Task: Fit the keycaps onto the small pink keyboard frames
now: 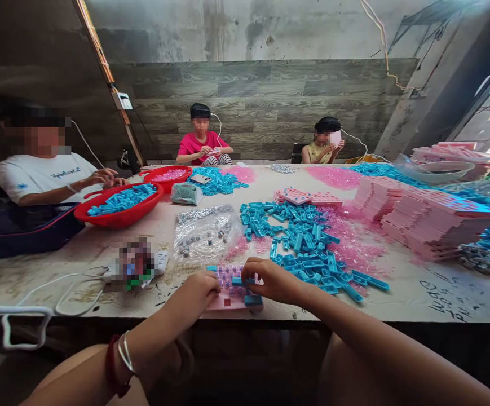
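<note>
A pink plastic keyboard base [238, 301] lies at the table's near edge, with rows of small clear-pink pieces standing in it and a few blue keycaps on it. My left hand [200, 287] is closed at the left edge of this base, its fingertips partly hidden. Over the middle of the base, my right hand [272, 277] pinches a long blue keycap [238, 281] between thumb and forefinger. Another wide blue keycap [253, 300] sits at the base's lower right corner. Just beyond my right hand spreads a loose pile of blue keycaps [299, 242].
Clear-pink bits [354, 239] lie beside the pile. Stacked pink bases [426, 220] stand at right. A plastic bag with small metallic parts [206, 234] lies ahead; a power strip with cables [111, 273] is at left. Red basins [143, 210] stand farther off. Three people sit around the table.
</note>
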Available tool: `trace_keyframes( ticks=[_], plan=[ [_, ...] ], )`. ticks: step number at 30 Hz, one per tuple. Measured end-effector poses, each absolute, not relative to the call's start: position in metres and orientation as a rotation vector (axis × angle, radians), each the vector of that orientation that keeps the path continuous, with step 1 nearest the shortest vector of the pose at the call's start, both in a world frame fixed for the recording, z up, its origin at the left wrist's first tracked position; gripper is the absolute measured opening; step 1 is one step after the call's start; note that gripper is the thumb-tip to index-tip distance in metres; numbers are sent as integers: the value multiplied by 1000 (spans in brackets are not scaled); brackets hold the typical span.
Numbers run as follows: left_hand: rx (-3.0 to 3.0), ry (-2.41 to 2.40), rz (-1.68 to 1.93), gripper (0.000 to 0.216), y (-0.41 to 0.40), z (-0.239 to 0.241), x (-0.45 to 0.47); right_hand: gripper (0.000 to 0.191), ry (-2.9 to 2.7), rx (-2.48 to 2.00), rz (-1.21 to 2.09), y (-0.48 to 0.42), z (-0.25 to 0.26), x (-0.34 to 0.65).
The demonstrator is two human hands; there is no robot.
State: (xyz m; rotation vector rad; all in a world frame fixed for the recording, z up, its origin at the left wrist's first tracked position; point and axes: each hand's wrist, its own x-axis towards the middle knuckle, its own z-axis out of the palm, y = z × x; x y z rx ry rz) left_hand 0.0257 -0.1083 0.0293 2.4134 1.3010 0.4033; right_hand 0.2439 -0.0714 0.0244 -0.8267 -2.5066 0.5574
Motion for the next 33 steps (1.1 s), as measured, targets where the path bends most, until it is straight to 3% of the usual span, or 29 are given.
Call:
trace_keyframes(
  ticks=[13, 33],
  plan=[
    [2598, 1204, 307, 28, -103, 25, 21, 12, -2496, -819, 592, -71, 24, 244],
    [2548, 1169, 440, 27, -106, 28, 18, 20, -2494, -824, 620, -72, 22, 246]
  ],
)
